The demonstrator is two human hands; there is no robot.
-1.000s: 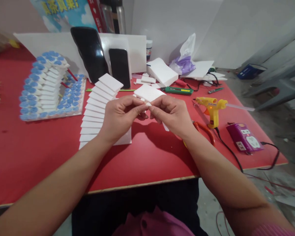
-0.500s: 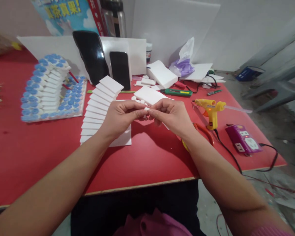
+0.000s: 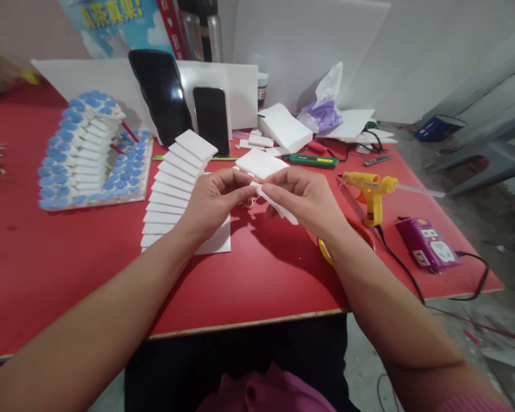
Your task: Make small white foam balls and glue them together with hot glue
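Note:
Above the red table my left hand (image 3: 212,197) and my right hand (image 3: 302,197) meet, thumbs and fingers pinched together. Between their fingertips is a thin white tissue-like strip (image 3: 285,210), its loose end hanging below my right thumb. My left fingertips press on its other end; the exact grip is partly hidden. Behind my left wrist a fan of overlapping white foam-board steps (image 3: 171,186) stands on a white base (image 3: 217,243). Just beyond my hands lies a flat white board piece (image 3: 261,163).
A stair model with blue-topped rolls (image 3: 94,154) stands at left. Two phones (image 3: 161,97) lean on a white board. At right are a green utility knife (image 3: 312,161), a yellow glue gun (image 3: 371,194), orange-and-yellow-handled scissors (image 3: 325,252) and a purple power socket (image 3: 429,245) with its cable.
Half a second ago a small white bit showed between my fingertips; now a longer white strip sticks out under my right thumb. The small white rolls beyond my fingers are now mostly hidden.

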